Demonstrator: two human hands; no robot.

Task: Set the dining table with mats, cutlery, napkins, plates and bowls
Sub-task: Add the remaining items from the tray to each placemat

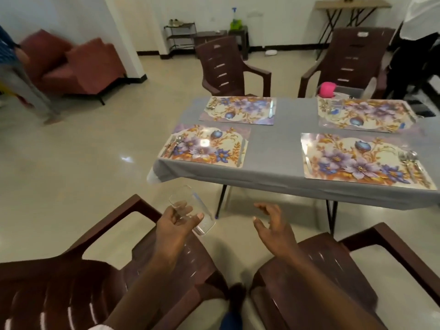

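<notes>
My left hand (175, 222) grips a clear drinking glass (197, 210), tilted, above the gap between two brown chairs. Beside it my right hand (273, 225) hangs with relaxed, spread fingers and holds nothing. Ahead stands the dining table (273, 148) under a grey cloth. Several floral mats lie on it: near left (204, 146), near right (362, 160), far left (240, 110) and far right (366, 115). Cutlery (175, 142) rests on the near left mat's left side, and more cutlery (410, 161) on the near right mat. A glass (333, 108) stands on the far right mat.
Two brown plastic chairs, one (95, 277) on the left and one (333, 270) on the right, stand in front of me; two more (228, 67) (352, 60) face the table's far side. A pink object (327, 89) sits at the far edge. A person's legs (26, 89) are at left, another person (419, 44) at right.
</notes>
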